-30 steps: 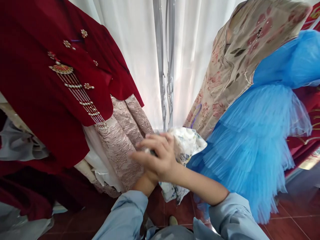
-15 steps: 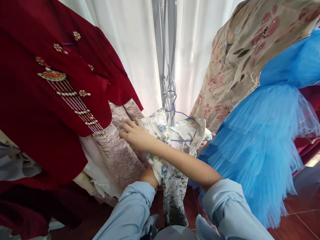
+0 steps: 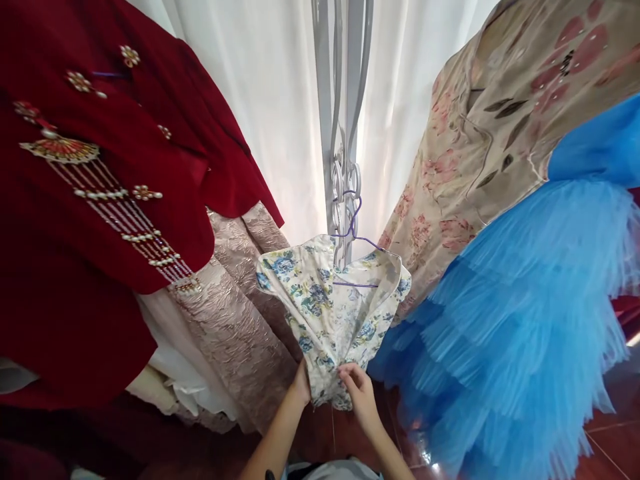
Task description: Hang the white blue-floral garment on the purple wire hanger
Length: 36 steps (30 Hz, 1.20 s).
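Observation:
A white dress (image 3: 313, 287) with blue and yellow flowers hangs on a purple wire hanger (image 3: 356, 220), which is hooked to a metal rail fitting. Its V-shaped neckline opens toward me, and the lower part is bunched at the waist. At the waist's left edge, my left hand (image 3: 301, 387) grips the dress, its fingers hidden behind the cloth. My right hand (image 3: 359, 390) pinches the front of the waist with thumb and fingers. Both hands are close together, low on the cloth.
Dark red embroidered jacket (image 3: 180, 153) and pink brocade skirt (image 3: 240, 313) hang at left. On the right are a beige flowered dress (image 3: 440, 180) and a blue tiered tulle gown (image 3: 480, 307). Behind stand a grey metal post (image 3: 324, 100) and white curtains (image 3: 260, 87); red tiles (image 3: 607, 440) lie below.
My crossed arms have come apart. Both hands moved from the shoulders of the dress down to its waist, and its front now lies spread. The lower length no longer hangs in view.

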Each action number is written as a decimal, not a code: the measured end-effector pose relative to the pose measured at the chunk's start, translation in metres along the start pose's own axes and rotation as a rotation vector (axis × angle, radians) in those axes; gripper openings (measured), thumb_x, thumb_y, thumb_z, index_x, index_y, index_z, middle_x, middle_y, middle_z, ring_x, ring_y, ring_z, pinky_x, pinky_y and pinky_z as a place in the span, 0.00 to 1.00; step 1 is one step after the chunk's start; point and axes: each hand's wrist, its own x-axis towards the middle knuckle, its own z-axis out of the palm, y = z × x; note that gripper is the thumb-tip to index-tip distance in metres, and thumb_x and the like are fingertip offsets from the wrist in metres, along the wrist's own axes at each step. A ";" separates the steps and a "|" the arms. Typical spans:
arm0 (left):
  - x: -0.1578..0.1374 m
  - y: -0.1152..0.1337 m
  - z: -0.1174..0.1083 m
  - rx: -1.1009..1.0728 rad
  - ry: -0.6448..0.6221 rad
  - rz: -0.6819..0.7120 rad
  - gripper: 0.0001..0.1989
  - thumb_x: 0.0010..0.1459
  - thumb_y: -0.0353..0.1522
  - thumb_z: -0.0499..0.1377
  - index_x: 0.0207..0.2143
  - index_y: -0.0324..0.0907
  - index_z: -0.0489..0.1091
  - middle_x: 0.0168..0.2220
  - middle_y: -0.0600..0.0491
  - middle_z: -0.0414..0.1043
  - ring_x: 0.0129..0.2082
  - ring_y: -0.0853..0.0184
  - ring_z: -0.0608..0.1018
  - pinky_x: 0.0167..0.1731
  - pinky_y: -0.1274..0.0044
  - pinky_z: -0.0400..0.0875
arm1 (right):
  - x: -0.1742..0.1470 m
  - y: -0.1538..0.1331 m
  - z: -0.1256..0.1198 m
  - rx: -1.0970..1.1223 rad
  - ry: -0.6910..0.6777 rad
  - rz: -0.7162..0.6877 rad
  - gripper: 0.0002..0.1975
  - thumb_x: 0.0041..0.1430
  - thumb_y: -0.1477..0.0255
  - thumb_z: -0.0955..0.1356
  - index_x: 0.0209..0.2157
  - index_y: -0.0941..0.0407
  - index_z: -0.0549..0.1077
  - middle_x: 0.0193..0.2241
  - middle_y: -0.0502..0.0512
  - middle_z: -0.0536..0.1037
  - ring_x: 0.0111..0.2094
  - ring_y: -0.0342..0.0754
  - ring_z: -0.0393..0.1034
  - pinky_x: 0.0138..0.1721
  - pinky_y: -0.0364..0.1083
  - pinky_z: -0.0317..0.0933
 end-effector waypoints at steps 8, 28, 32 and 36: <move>-0.024 -0.051 0.001 0.546 0.460 0.307 0.24 0.44 0.43 0.70 0.44 0.43 0.77 0.50 0.43 0.79 0.56 0.50 0.77 0.58 0.61 0.69 | 0.011 0.018 -0.025 -0.235 -0.074 0.020 0.16 0.57 0.57 0.69 0.40 0.55 0.73 0.34 0.57 0.80 0.33 0.53 0.74 0.38 0.48 0.67; -0.020 -0.088 0.021 0.887 0.502 0.483 0.21 0.47 0.33 0.56 0.45 0.43 0.77 0.45 0.47 0.80 0.57 0.53 0.74 0.62 0.60 0.62 | 0.015 0.019 -0.049 -0.252 -0.239 0.079 0.23 0.62 0.49 0.62 0.25 0.53 0.63 0.17 0.46 0.66 0.20 0.44 0.62 0.26 0.44 0.57; -0.023 -0.081 0.013 0.918 0.530 0.444 0.20 0.43 0.32 0.55 0.39 0.42 0.78 0.38 0.47 0.81 0.52 0.52 0.77 0.62 0.58 0.61 | 0.025 0.012 -0.057 -0.326 -0.327 0.036 0.18 0.62 0.52 0.64 0.33 0.53 0.64 0.19 0.47 0.71 0.22 0.48 0.67 0.28 0.44 0.58; -0.023 -0.073 0.012 0.950 0.511 0.411 0.16 0.41 0.32 0.56 0.34 0.43 0.78 0.33 0.48 0.81 0.48 0.52 0.78 0.60 0.59 0.63 | 0.024 0.011 -0.056 -0.491 -0.285 -0.053 0.17 0.63 0.55 0.63 0.30 0.53 0.66 0.19 0.48 0.70 0.23 0.48 0.67 0.28 0.44 0.55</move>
